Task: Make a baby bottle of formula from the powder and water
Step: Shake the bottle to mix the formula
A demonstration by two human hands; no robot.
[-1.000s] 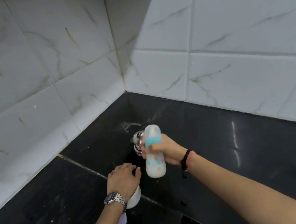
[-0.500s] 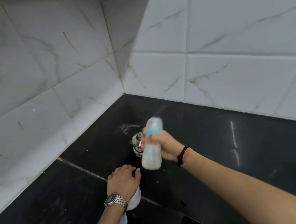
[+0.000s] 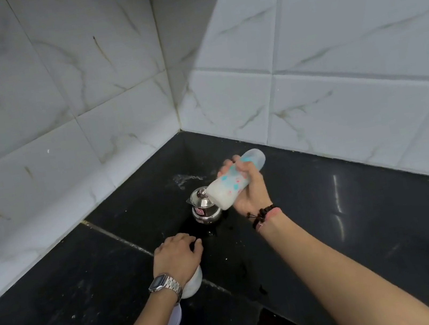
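Observation:
My right hand [image 3: 250,189] grips a capped baby bottle [image 3: 230,188] with blue and pink prints, filled with white liquid. The bottle is tilted far over, cap end up to the right, base down to the left, held in the air above the black counter [image 3: 358,224]. My left hand [image 3: 176,255] rests palm down on top of a white container [image 3: 194,283] standing on the counter; the hand and wrist hide most of it. A small steel pot with a lid [image 3: 204,206] stands just behind and left of the bottle's base.
White marble-look tiles form a wall corner [image 3: 171,84] behind the counter. A white round lid [image 3: 174,322] lies under my left forearm. A wet smear [image 3: 186,179] marks the counter near the corner. The counter's front edge drops off at the bottom middle.
The bottle has swung from upright to strongly tilted, cap end now pointing up and right, and has risen a little. My left hand has stayed on the white container.

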